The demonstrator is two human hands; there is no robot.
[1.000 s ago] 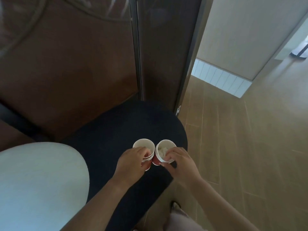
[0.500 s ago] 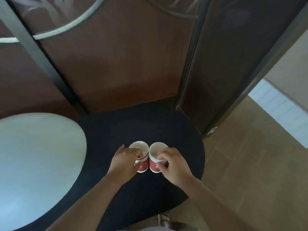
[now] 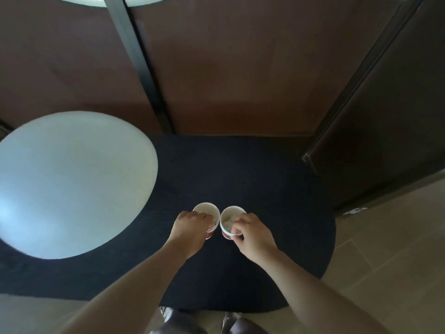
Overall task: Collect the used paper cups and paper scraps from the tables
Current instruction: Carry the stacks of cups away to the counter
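Note:
Two red-and-white paper cups stand side by side over the dark table [image 3: 277, 213]. My left hand [image 3: 190, 229] grips the left cup [image 3: 206, 209] at its near rim, fingers curled over the edge. My right hand [image 3: 252, 233] pinches the near rim of the right cup [image 3: 228, 218], which has white crumpled paper inside. The cups nearly touch each other. I cannot tell whether they rest on the table or hang just above it.
A white round tabletop [image 3: 67, 182] overlaps the dark table on the left. Brown wall panels with a dark metal post [image 3: 142, 66] rise behind. A dark door frame [image 3: 361, 104] stands at the right, with tan floor tiles [image 3: 397, 249] beyond it.
The view has swung left and down, so the white tabletop fills more of the left side. Both hands keep their hold on the cups, which stay side by side.

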